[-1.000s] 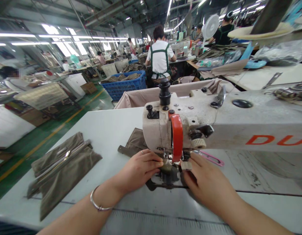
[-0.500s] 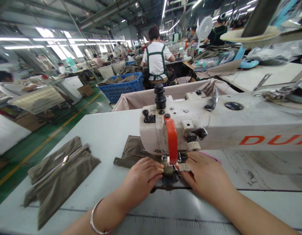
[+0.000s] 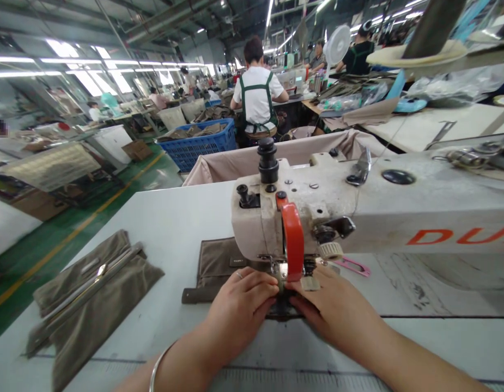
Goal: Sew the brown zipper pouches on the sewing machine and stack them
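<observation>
A white sewing machine (image 3: 252, 218) with a red guard (image 3: 292, 239) stands before me, its needle area low between my hands. Under its head lies a brown fabric piece (image 3: 213, 267) with a small label and a strip along its near edge. My left hand (image 3: 246, 296) grips this piece just left of the presser foot, fingers bunched together. On the other side, my right hand (image 3: 333, 299) has thumb and forefinger closed at the fabric's edge by the foot; its other fingers are partly hidden behind the machine. The needle tip is hidden.
Another brown fabric piece with a zipper (image 3: 96, 299) lies on the white table (image 3: 174, 218) at left. Pink thread snips (image 3: 356, 267) rest behind my right hand. Beyond are a cloth-lined bin (image 3: 231, 162), a blue crate (image 3: 198, 146) and a seated co-worker (image 3: 255, 92).
The fabric piece has turned so its strip lies more level, and its label shows more clearly. My right fingers have moved left, closer to my left hand. The view has shifted slightly.
</observation>
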Demonstrator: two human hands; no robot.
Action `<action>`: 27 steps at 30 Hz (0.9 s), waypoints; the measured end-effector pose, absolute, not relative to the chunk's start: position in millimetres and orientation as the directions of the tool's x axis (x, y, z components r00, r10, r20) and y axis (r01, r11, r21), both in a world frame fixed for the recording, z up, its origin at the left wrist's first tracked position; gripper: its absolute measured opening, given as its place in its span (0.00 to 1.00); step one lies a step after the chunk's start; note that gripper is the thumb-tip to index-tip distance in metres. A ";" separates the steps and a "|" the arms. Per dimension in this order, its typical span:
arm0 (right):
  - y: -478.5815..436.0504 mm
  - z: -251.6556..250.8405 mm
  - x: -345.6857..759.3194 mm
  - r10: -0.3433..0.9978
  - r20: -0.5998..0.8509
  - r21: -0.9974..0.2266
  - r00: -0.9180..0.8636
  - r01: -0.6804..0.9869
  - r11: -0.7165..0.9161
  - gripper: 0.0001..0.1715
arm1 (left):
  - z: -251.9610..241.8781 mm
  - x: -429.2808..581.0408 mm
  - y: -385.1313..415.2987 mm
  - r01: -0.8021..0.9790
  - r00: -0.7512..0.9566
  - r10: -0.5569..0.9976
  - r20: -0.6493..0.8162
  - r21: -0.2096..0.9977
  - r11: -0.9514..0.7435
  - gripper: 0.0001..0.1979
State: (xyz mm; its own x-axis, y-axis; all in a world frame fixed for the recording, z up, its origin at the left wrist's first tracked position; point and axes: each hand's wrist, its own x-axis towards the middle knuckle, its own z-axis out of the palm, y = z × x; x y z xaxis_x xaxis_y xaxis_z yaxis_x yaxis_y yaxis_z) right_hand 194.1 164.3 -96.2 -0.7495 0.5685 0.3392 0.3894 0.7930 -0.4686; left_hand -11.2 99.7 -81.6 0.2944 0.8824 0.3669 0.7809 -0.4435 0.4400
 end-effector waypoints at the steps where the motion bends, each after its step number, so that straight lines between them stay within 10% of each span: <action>1: 164.2 -96.6 193.0 0.556 0.342 -0.472 -0.758 0.373 0.799 0.11 | -82.2 -9.6 99.0 0.780 0.294 0.879 0.375 0.438 -0.447 0.06; 27: 163.3 -104.7 189.5 0.532 0.440 -0.425 -0.724 0.354 0.833 0.09 | -90.3 -6.3 109.0 0.789 0.295 0.831 0.472 0.371 -0.490 0.07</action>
